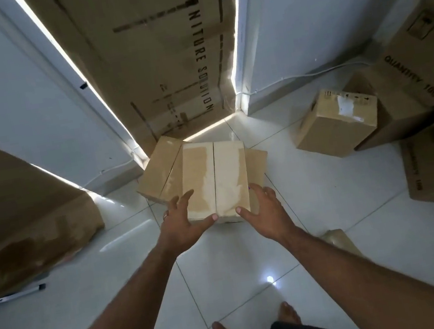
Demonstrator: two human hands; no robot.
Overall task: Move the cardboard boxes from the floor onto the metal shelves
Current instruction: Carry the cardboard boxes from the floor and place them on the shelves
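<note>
A small cardboard box (216, 176) with a wide tape strip down its top sits on another cardboard box (154, 172) on the white tiled floor, in the middle of the view. My left hand (183, 224) is at its near left corner, fingers spread and fairly straight, thumb on the near edge. My right hand (264, 211) mirrors it at the near right corner, thumb on the near edge and fingers along the right side. Neither hand curls round the box. No shelf surface is in view.
A third small box (338, 124) lies tilted to the right. Big printed cartons (423, 66) stack at the far right. A tall flat carton (163, 58) leans in the gap ahead, a large carton (17, 212) stands left, and a metal bar (11, 296) lies below it.
</note>
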